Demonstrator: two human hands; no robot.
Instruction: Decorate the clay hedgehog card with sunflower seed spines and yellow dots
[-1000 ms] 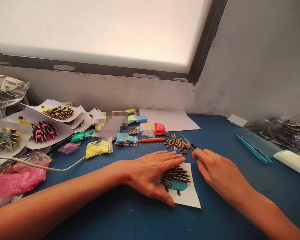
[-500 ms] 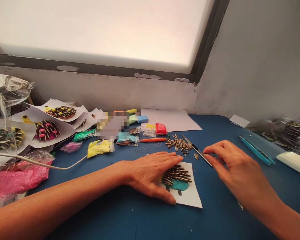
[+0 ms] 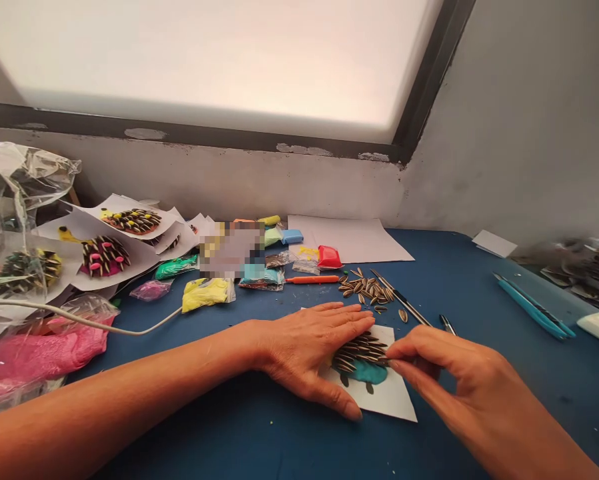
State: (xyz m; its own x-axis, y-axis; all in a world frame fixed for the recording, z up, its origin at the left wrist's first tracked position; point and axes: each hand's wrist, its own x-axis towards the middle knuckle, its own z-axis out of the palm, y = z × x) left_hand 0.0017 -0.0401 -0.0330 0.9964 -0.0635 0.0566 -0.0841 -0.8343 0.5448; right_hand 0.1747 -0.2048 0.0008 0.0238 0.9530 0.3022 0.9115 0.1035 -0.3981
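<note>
My left hand [image 3: 309, 353] lies flat with fingers stretched over the left part of a white paper card [image 3: 394, 400]. On the card is a turquoise clay shape [image 3: 372, 373] with striped sunflower seeds [image 3: 362, 350] stuck in rows over it. Two dark oval marks show below the clay. At the right end of the rows, my right hand [image 3: 454, 380] pinches a sunflower seed [image 3: 385, 361] between thumb and forefinger, mostly hidden by the fingertips. Behind the card lies a pile of loose sunflower seeds [image 3: 366, 288], with a slim pointed metal tool [image 3: 402, 300] beside it.
An orange stick tool [image 3: 314, 279], a red clay packet [image 3: 328, 257] and a yellow clay bag [image 3: 208, 293] lie behind my left arm. Cards with finished seed figures [image 3: 104, 257] are stacked at left, near a pink clay bag [image 3: 39, 347]. Turquoise tweezers [image 3: 533, 307] lie at right.
My right hand has moved left from beside the slim metal tool to the right end of the seed rows. My left hand stays flat on the card. The view has shifted slightly.
</note>
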